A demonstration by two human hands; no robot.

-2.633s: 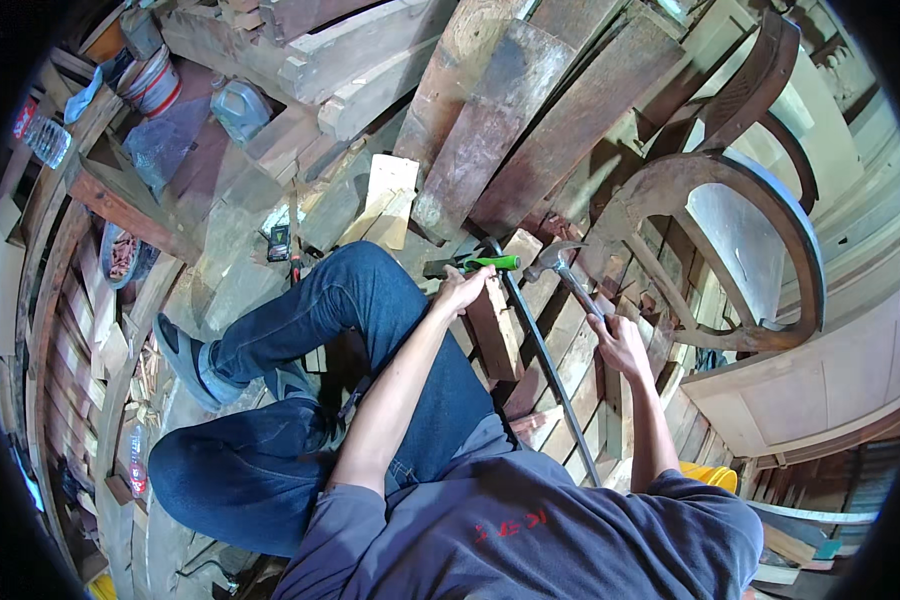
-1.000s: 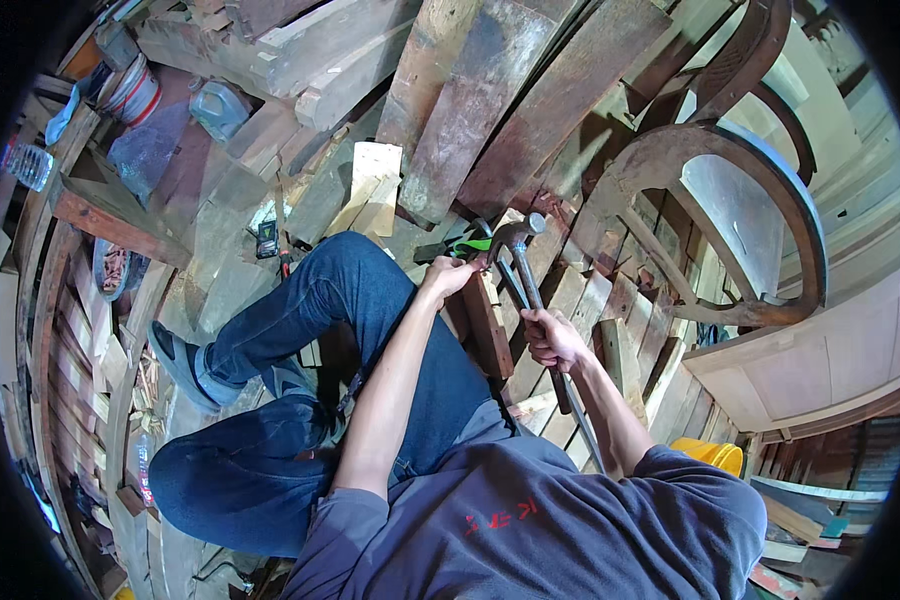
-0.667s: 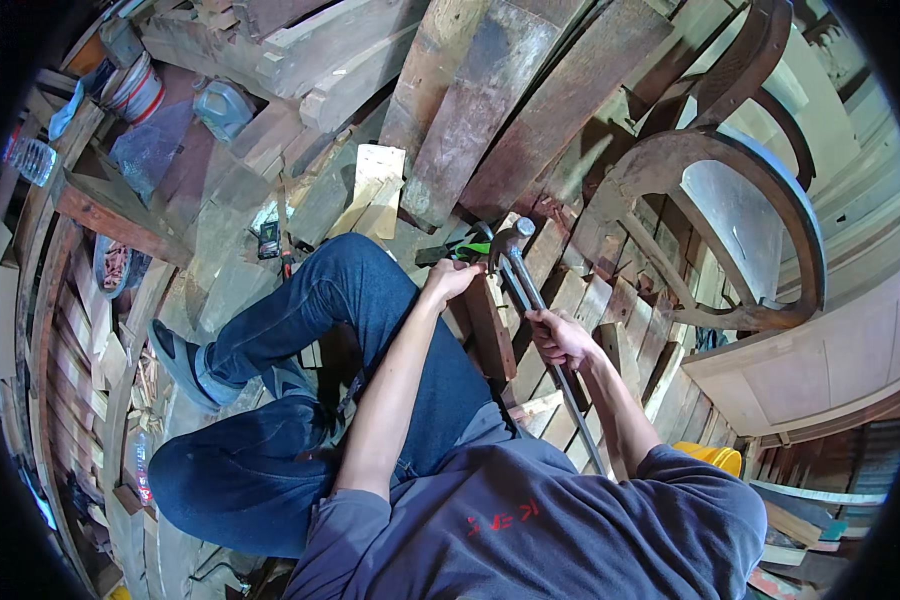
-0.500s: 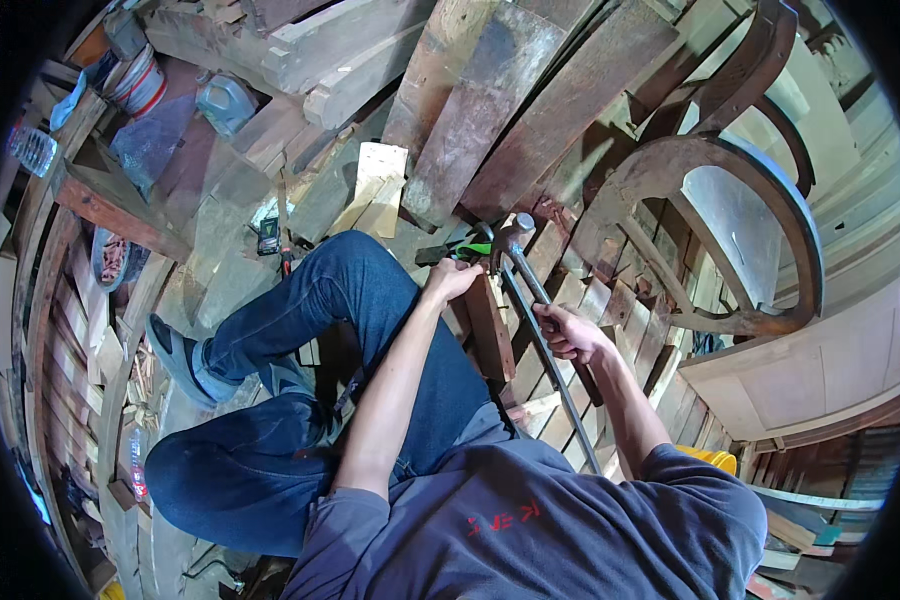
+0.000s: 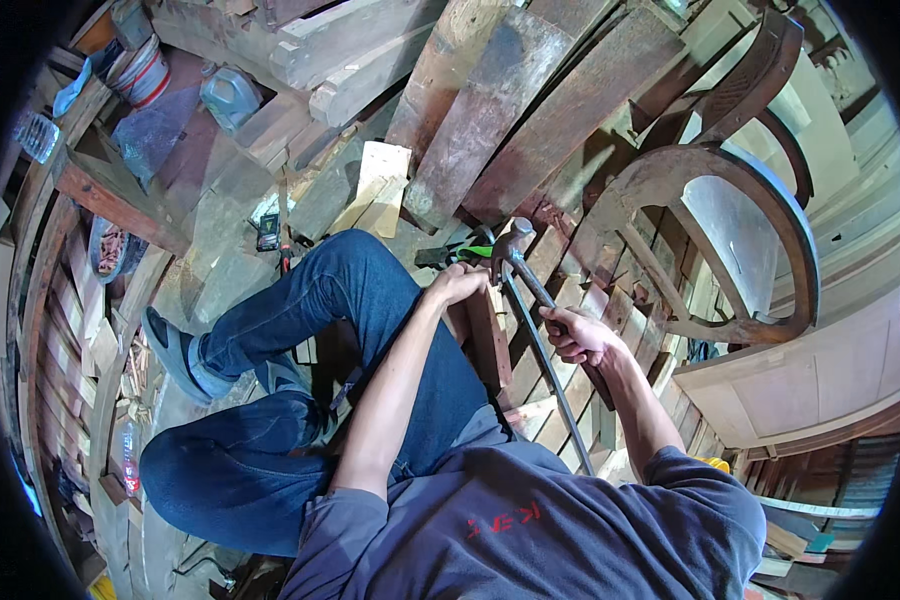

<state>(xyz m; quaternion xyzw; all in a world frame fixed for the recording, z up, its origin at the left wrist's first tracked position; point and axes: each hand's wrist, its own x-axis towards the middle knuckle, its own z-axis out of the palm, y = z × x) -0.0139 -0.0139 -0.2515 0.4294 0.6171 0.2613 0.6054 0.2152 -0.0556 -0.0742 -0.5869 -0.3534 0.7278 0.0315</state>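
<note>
My right hand (image 5: 582, 337) is wrapped round the handle of a claw hammer (image 5: 536, 282), whose metal head is up beside the fingers of my left hand (image 5: 460, 284). My left hand is closed at the far end of a reddish-brown wooden block (image 5: 488, 345); whatever its fingers pinch is hidden. A long thin metal bar (image 5: 550, 372) slants from under the hammer head toward my shirt, passing left of my right hand. Just beyond my left hand lies a green and black tool (image 5: 457, 251), partly covered, its kind unclear.
Thick planks (image 5: 490, 115) lie at the far side. A curved wooden frame (image 5: 715, 230) stands on the right, above a pale panel (image 5: 795, 385). My bent jeans-clad legs (image 5: 300, 330) take up the left. A blue jug (image 5: 230, 98) and a bucket (image 5: 140, 72) are at far left.
The hammer head has come slightly nearer to me and closer to my left hand. My right hand has shifted a little right with the handle. My left hand stays at the block's end.
</note>
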